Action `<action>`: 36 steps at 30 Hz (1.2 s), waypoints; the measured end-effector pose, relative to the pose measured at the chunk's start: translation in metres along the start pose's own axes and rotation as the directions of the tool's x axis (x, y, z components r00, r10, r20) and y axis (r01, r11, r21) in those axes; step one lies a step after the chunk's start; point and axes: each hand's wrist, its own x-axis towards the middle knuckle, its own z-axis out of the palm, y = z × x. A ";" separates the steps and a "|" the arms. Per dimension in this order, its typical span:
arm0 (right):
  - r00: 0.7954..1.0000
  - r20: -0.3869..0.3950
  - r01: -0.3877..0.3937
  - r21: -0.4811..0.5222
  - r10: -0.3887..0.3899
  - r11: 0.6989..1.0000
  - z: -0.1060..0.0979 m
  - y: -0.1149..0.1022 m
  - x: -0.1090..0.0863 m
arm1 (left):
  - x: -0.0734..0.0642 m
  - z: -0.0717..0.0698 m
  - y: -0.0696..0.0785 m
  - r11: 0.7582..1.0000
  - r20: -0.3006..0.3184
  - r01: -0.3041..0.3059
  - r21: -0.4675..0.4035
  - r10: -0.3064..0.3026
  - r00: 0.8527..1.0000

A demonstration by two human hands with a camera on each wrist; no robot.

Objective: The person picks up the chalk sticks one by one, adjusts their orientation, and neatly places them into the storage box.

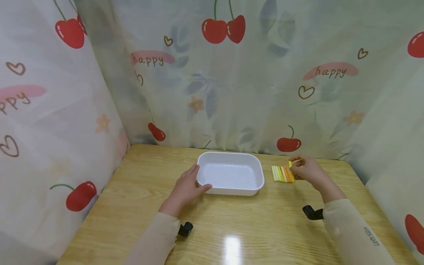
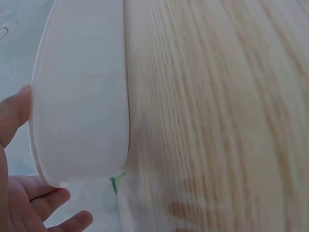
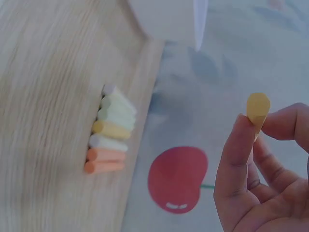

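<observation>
In the head view, a white rectangular tub [image 1: 232,191] stands on the table. My left hand [image 1: 188,186] rests at its left end, thumb on the near rim and fingers along the left side. The left wrist view shows the thumb and fingertips touching the tub's rim [image 2: 36,140] around a corner, with the fingers loosely extended. My right hand [image 1: 308,171] pinches a yellow chalk stick [image 3: 259,106] between thumb and fingertips, raised above the table. Beside it lies a row of chalk sticks [image 3: 111,130] in pale green, white, yellow and orange.
The wooden table [image 1: 238,221] ends at the back and sides against a curtain [image 1: 232,92] printed with cherries and hearts. The chalk row lies just right of the tub. A black wrist mount [image 1: 311,212] sticks out by the right sleeve, another mount [image 1: 186,229] by the left.
</observation>
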 end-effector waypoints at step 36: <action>0.996 0.052 0.045 0.405 -0.072 0.913 0.102 -0.123 0.020 | 0.002 -0.001 0.001 0.999 0.020 0.033 -0.004 -0.033 0.999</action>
